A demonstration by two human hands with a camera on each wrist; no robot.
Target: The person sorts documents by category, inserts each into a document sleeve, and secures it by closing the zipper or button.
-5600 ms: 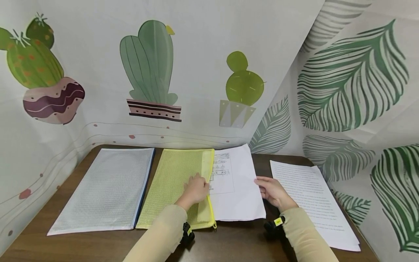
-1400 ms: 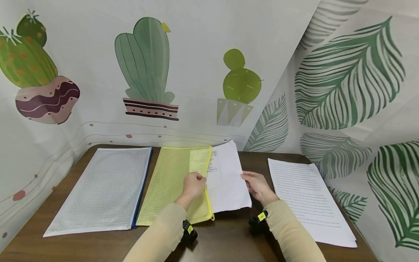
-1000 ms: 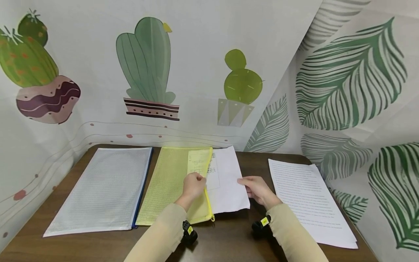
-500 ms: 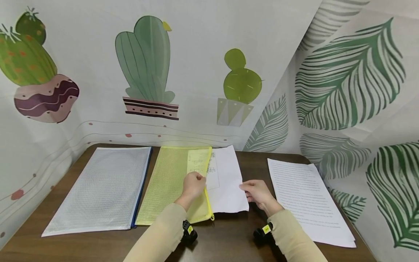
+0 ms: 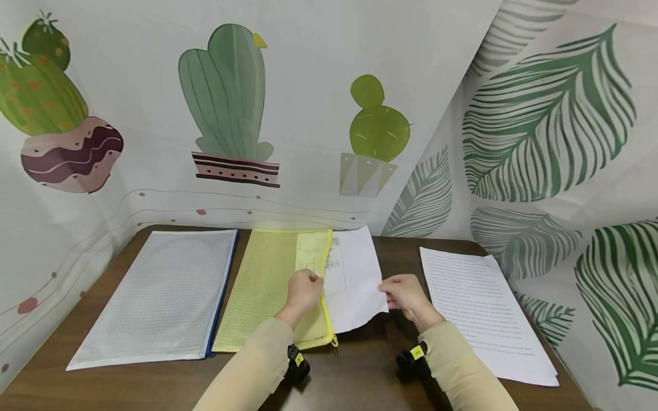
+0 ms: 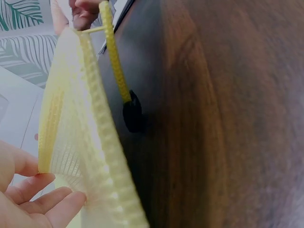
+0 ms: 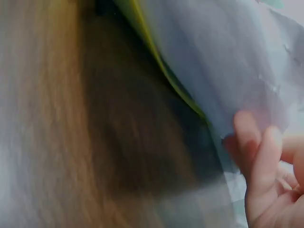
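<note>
A yellow mesh zip document pouch (image 5: 262,291) lies in the middle of the desk, its opening on the right side. My left hand (image 5: 303,290) pinches the upper layer of that opening between thumb and fingers; the left wrist view shows the lifted yellow edge (image 6: 97,123). White paper (image 5: 357,274) with a printed diagram sits partly inside the pouch, showing through the mesh, and sticks out to the right. With thumb and fingers my right hand (image 5: 406,294) grips the paper's right edge, and the near corner bends upward. The right wrist view shows the paper's underside (image 7: 223,61) above the wood.
Left of the yellow pouch lies a white mesh pouch (image 5: 154,297) with a blue zip edge. A stack of printed sheets (image 5: 483,314) lies at the right of the brown desk (image 5: 349,377). A zip pull (image 5: 334,341) hangs at the yellow pouch's near corner.
Since the oldest frame, the paper has slid left, deeper into the yellow pouch, and the left hand has gone from lying on it to pinching its edge. Lately the paper's near corner has risen.
</note>
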